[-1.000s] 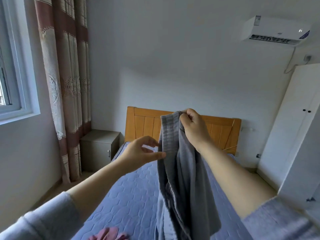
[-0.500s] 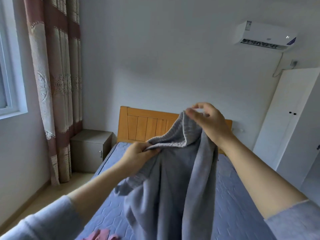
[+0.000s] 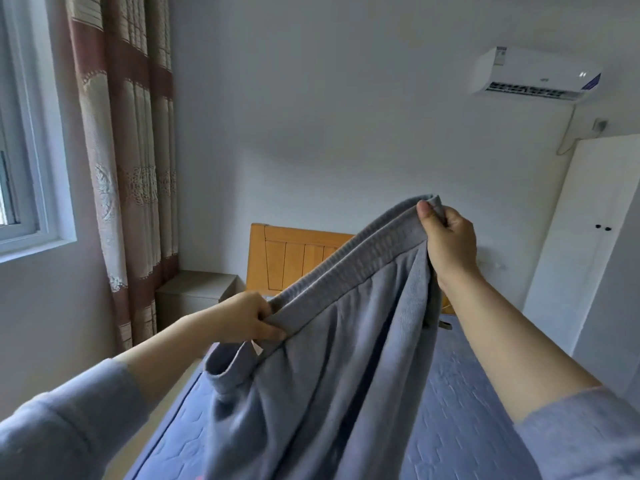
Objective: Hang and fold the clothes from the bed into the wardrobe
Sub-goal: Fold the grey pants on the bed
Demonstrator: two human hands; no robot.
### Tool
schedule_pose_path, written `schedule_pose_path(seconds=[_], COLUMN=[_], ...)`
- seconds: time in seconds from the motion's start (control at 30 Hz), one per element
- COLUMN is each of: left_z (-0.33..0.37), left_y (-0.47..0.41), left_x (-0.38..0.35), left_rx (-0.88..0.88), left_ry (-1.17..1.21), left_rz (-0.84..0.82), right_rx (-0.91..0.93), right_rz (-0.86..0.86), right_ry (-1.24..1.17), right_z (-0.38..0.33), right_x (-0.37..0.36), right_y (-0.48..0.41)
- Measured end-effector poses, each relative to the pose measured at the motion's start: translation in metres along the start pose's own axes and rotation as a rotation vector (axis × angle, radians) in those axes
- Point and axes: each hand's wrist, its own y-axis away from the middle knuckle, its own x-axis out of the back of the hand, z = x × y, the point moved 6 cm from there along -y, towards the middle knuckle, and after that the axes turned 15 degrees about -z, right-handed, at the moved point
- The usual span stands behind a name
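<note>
Stretching the grey sweatpants by the ribbed waistband above the blue mattress, pinching its lower end in the left hand, gripping its raised end in the right hand's curled fingers, left of the white wardrobe.

A blue quilted mattress of a bed spreads below the left hand's fingers and the right hand's fingers. Its orange slatted wooden headboard stands beyond, between them in height. Grey soft trousers pinched in those fingers hang over the mattress; contact is hidden.
</note>
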Motion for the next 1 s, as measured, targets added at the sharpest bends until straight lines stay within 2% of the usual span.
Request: schedule_pose_path(seconds=[0.1, 0.23, 0.4, 0.5, 0.63, 0.73, 0.8, 0.87, 0.9, 1.0], left_z=[-0.029, -0.051, -0.055, -0.051, -0.042, -0.045, -0.061, -0.073, -0.075, -0.072], left_y=[0.004, 0.014, 0.027, 0.029, 0.034, 0.036, 0.035, 0.03, 0.027, 0.023], left_x=[0.008, 0.023, 0.047, 0.062, 0.075, 0.075, 0.071, 0.061, 0.055, 0.042], left_rx=[0.081, 0.087, 0.059, 0.133, 0.114, 0.077, 0.144, 0.148, 0.144, 0.202], left_ry=[-0.077, -0.074, 0.047, -0.042, -0.012, 0.179, 0.505, 0.923, 1.028, 1.018], left_rz=[0.08, 0.182, 0.469, 0.554, 0.698, 0.725, 0.712, 0.622, 0.554, 0.446], right_rx=[-0.064, -0.134, -0.228, -0.27, -0.252, -0.255, -0.296, -0.341, -0.366, -0.491], right_rz=[0.064, 0.094, 0.046, 0.026, 0.007, -0.063, -0.062, -0.064, -0.067, -0.047], right_ry=[-0.033, -0.096, 0.019, 0.072, 0.212, 0.299, 0.237, 0.189, 0.18, 0.095], right_z=[0.009, 0.026, 0.047, 0.057, 0.059, 0.062, 0.066, 0.07, 0.071, 0.082], right_x=[0.005, 0.017, 0.025, 0.029, 0.032, 0.029, 0.029, 0.028, 0.028, 0.026], right_y=[-0.009, -0.008, 0.002, 0.008, 0.018, 0.021, 0.022, 0.023, 0.024, 0.028])
